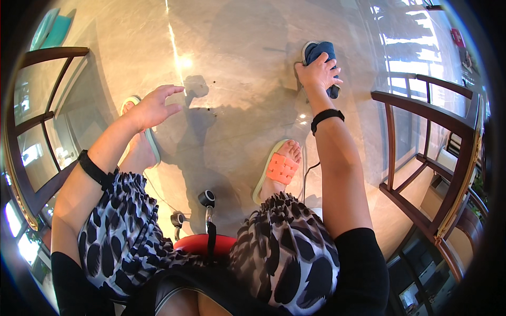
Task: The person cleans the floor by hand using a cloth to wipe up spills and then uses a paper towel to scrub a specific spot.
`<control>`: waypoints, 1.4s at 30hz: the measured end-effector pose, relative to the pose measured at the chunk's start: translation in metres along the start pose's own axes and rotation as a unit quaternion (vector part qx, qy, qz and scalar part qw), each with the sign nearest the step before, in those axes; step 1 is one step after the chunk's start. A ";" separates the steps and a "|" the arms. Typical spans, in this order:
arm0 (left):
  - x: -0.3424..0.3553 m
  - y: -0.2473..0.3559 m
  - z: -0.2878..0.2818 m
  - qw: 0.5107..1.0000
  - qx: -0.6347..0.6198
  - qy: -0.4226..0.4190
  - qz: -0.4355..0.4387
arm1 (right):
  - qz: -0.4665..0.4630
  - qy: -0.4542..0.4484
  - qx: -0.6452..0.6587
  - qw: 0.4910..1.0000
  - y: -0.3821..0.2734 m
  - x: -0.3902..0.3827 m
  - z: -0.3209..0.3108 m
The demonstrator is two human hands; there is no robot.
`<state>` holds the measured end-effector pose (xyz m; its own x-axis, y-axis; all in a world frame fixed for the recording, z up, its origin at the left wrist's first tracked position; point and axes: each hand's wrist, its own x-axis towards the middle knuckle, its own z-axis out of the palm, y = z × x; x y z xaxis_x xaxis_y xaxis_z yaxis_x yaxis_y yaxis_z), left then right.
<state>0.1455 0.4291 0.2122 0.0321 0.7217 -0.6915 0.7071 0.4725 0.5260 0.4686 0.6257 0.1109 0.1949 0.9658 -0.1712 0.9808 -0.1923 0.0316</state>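
My right hand [318, 72] reaches far forward and spans a dark blue slipper [320, 50] with a pale sole edge. The thumb is on its left side and the spread fingers lie across its top. Much of the slipper is hidden under the hand. My left hand [157, 108] hovers above my left foot with thumb and fingers apart, holding nothing. An orange woven-strap slipper [281, 168] with a pale yellow-green sole is on my right foot. A similar pale sole [152, 147] shows under my left foot, whose strap is mostly hidden by the hand.
A dark wooden chair frame [437, 113] stands at the right, another wooden frame [52, 51] at the left. Below me are a red seat [197, 244] and black casters [206, 198]. A thin dark cable [305, 179] runs beside my right foot. A teal object [57, 30] is far left.
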 end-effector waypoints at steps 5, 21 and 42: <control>0.002 -0.010 0.007 1.000 0.010 0.004 0.011 | -0.052 0.048 -0.045 0.996 -0.004 0.000 0.005; 0.006 0.008 0.011 0.999 0.036 -0.021 0.018 | -0.031 0.017 0.041 0.999 0.024 0.010 -0.008; 0.006 0.008 0.008 0.999 0.012 -0.030 -0.013 | 0.053 -0.132 0.048 0.989 0.017 0.029 -0.030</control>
<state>0.1571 0.4335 0.2081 0.0552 0.6780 -0.7330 0.7245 0.4780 0.4966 0.4906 0.6558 0.1361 0.2766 0.8623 -0.4241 0.9476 -0.3182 -0.0291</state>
